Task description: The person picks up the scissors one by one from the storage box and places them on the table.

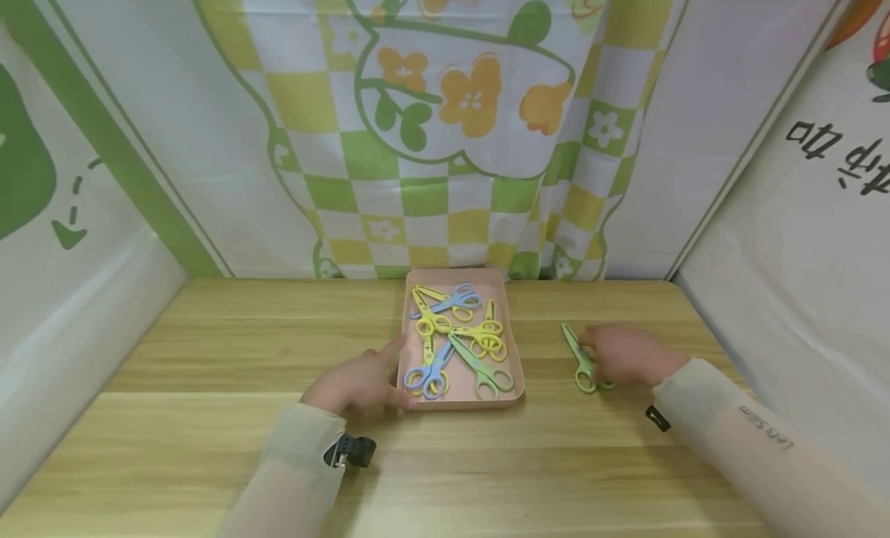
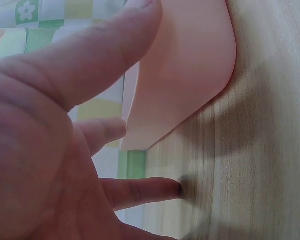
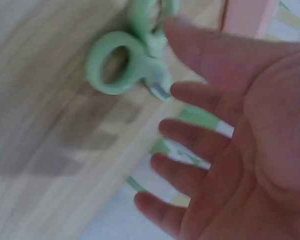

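Note:
On the right side of the table, a pair of green scissors (image 1: 584, 362) lies with blades pointing away. My right hand (image 1: 622, 355) is over its right side; the right wrist view shows the thumb and index fingertips right at the green scissors (image 3: 157, 55), the other fingers spread. A pink tray (image 1: 462, 405) holds several yellow scissors (image 1: 480, 331), blue scissors (image 1: 429, 372) and another green pair (image 1: 480, 366). My left hand (image 1: 358, 379) is at the tray's near left corner, thumb along the outer wall (image 2: 190, 55) and fingers extended.
The wooden table (image 1: 264, 445) runs up to a checkered cloth (image 1: 445, 206) hanging behind the tray. White printed panels (image 1: 799, 236) stand at both sides. A dark wrist camera (image 1: 351, 450) sits on my left sleeve.

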Demonstrator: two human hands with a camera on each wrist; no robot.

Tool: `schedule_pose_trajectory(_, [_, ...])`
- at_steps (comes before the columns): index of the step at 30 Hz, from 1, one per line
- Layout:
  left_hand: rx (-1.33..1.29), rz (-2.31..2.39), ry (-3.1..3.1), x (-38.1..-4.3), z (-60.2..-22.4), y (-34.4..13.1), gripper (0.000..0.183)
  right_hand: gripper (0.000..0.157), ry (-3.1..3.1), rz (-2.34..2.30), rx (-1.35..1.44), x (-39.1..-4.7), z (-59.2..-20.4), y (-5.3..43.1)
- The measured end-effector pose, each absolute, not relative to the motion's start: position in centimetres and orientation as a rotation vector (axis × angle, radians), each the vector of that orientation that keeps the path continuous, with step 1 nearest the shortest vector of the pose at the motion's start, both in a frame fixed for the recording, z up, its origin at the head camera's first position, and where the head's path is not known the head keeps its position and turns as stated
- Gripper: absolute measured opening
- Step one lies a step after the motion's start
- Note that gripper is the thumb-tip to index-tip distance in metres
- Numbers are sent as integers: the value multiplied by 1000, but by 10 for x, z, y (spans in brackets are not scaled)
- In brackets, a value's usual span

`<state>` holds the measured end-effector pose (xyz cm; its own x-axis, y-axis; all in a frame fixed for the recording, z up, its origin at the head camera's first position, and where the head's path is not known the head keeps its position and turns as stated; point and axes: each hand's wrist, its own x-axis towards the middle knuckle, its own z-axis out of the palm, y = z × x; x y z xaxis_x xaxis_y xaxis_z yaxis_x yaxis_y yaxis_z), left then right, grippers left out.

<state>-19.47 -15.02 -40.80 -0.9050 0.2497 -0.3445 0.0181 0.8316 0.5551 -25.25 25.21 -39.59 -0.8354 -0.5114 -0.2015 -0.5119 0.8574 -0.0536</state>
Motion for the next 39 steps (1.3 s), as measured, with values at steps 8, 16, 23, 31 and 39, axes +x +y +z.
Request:
schedule_pose_trajectory(8, [212,794,2611,-195,-406,-148,113,24,2752,-10,-1027,-258,-408,258])
schedule_pose_trajectory(16, [212,794,2617,-195,-406,-149,113,28,2764,-3,-996,-255,-404,272])
schedule_pose_trajectory(23, [189,811,2602,-195,-406,-148,113,24,2792,-42,-905,-252,-404,289])
schedule_pose_trajectory(31, [184,809,2600,-195,-405,-147,112,27,2777,-93,-789,-249,-401,296])
schedule_pose_trajectory(39, [181,797,2598,-195,-405,-149,113,44,2759,-26,-716,-248,-399,298])
